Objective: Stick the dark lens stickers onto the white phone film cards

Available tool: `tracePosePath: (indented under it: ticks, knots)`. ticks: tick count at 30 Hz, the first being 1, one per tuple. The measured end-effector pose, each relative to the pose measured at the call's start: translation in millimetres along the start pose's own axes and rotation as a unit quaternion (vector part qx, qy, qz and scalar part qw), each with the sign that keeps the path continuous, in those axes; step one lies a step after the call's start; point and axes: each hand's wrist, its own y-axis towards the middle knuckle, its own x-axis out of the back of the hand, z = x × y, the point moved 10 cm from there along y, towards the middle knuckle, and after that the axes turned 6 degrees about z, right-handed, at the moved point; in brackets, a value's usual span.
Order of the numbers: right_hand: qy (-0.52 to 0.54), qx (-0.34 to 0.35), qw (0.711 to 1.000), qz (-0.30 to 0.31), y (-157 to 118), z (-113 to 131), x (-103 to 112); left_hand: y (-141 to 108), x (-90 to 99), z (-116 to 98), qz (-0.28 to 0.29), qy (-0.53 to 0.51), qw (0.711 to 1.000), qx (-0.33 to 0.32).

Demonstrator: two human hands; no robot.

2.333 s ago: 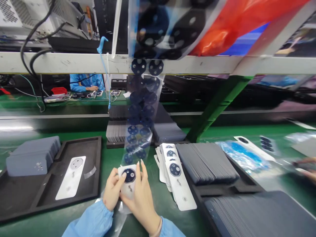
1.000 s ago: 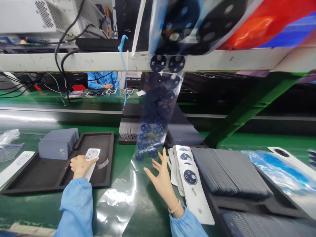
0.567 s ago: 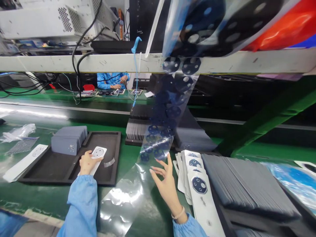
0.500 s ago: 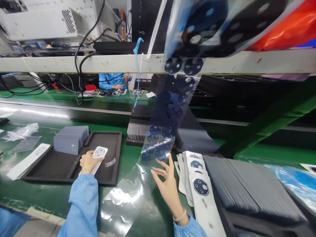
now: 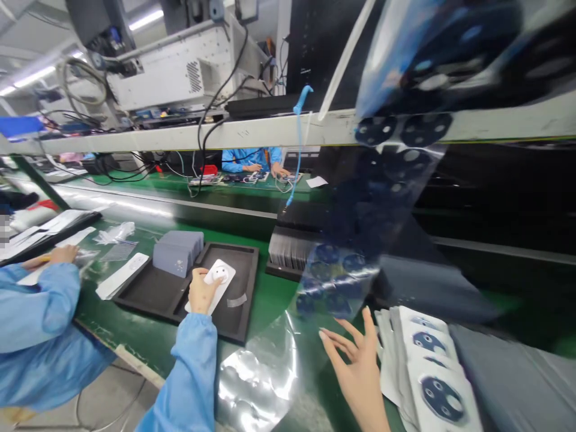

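My left hand (image 5: 202,292) holds a white card with a round cutout pattern (image 5: 221,277) over the black tray (image 5: 251,300). My right hand (image 5: 357,366) has its fingers spread, beside a hanging clear film strip (image 5: 330,273) that carries dark blue round stickers. Whether a fingertip touches the film, I cannot tell. The strip's bare lower end (image 5: 258,372) lies on the green table between my hands. Right of my right hand, white cards with dark blue stickers (image 5: 442,399) are stacked in an overlapping row.
Grey cards (image 5: 173,255) stand in the tray's left part. Another rack of cards (image 5: 290,246) is behind the film. Grey sheets (image 5: 517,366) lie at right. A white rail (image 5: 166,133) crosses above. A co-worker's sleeve (image 5: 40,306) is at left; another person sits across.
The view has turned left, so the scene sits further right and a co-worker's arms show at left. My left hand still holds the white card; my right hand is still spread by the film.
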Motion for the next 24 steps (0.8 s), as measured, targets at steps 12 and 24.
tracePosePath:
  ticks: [12,24]
  knots:
    - [0.091,0.045,0.990,0.101,1.1,17.1,-22.6,-105.9,-137.2,-52.1,0.461,-0.365,0.809,-0.007]
    - [-0.427,0.419,0.794,-0.105,-53.0,128.1,-42.8,-159.6,-163.2,-55.4,0.604,-0.290,0.741,-0.042]
